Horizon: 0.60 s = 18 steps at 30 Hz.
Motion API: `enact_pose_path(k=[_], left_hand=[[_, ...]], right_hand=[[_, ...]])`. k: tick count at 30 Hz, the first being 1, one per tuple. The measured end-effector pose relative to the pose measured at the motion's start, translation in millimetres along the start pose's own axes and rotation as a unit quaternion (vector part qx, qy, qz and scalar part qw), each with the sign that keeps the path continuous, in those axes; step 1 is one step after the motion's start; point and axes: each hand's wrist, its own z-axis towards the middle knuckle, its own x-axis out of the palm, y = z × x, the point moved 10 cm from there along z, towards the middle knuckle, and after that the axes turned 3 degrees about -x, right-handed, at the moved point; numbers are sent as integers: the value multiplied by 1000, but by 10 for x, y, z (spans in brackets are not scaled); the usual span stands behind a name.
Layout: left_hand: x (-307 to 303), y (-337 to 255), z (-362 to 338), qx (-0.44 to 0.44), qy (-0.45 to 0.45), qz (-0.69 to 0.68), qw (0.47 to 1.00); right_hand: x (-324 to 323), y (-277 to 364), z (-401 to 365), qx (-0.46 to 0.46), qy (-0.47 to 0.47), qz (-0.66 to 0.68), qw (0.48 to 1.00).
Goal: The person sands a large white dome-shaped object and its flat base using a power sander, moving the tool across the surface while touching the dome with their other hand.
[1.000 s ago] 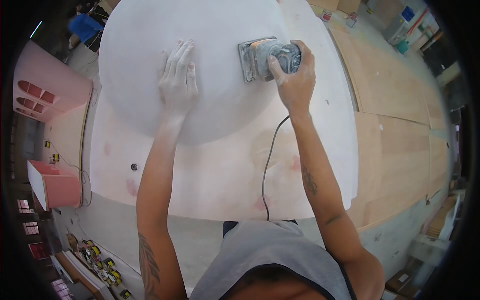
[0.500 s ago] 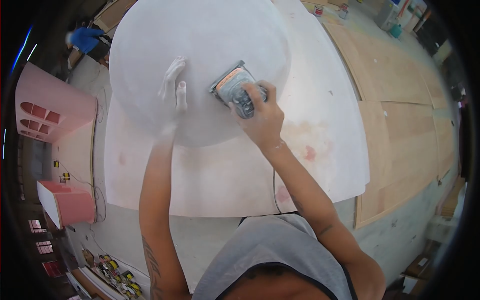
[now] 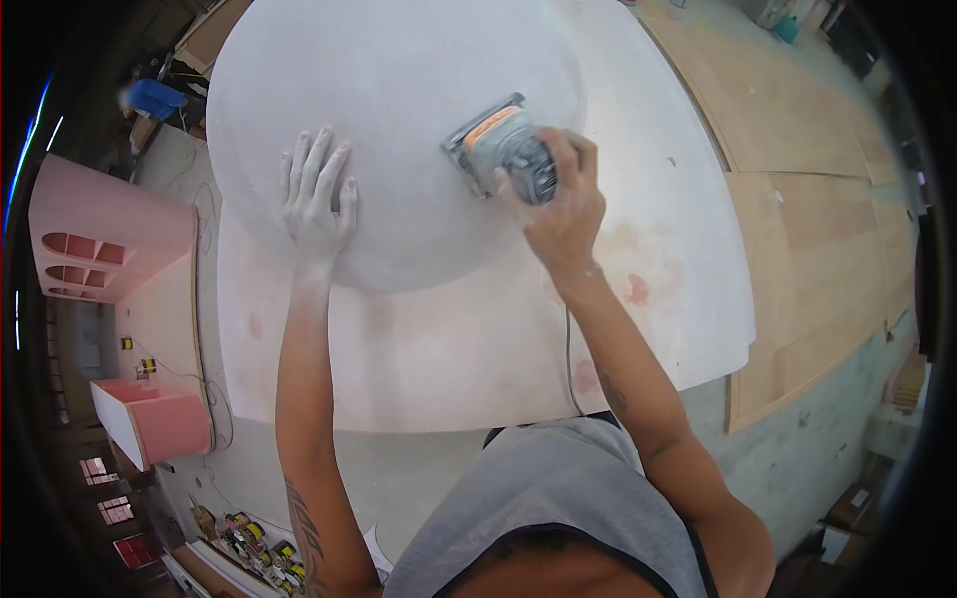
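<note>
My right hand (image 3: 566, 204) is wrapped round the body of an electric sander (image 3: 506, 149), grey and dusty with an orange band. The sander's flat pad rests on a large white rounded panel (image 3: 399, 90). To the left, my left hand (image 3: 319, 199) lies flat on the same panel, fingers spread and coated in white dust. Beneath the rounded panel is a wider pale board (image 3: 469, 349) with reddish stains. A thin dark cord (image 3: 569, 359) runs down from under my right forearm to the board's front edge.
Plywood sheets (image 3: 817, 239) lie to the right. At the left stand a pink curved cabinet (image 3: 110, 224) with arched openings and a pink box-like piece (image 3: 164, 419). Several yellow-and-black items (image 3: 264, 553) sit at the lower left. A person in blue (image 3: 155, 100) bends over at the upper left.
My left hand has turned from edge-on to flat with spread fingers, shifting left and down. The sander has moved a little right and up with my right hand. The view has shifted slightly.
</note>
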Motion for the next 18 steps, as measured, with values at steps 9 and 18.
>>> enact_pose_path(k=[9,18], left_hand=[[24,32,-33,10,-10,6,1000],[51,19,-25,21,-7,11,1000]], right_hand=[[101,200,-415,-103,37,23,994],[-50,-560,146,-62,16,26,998]])
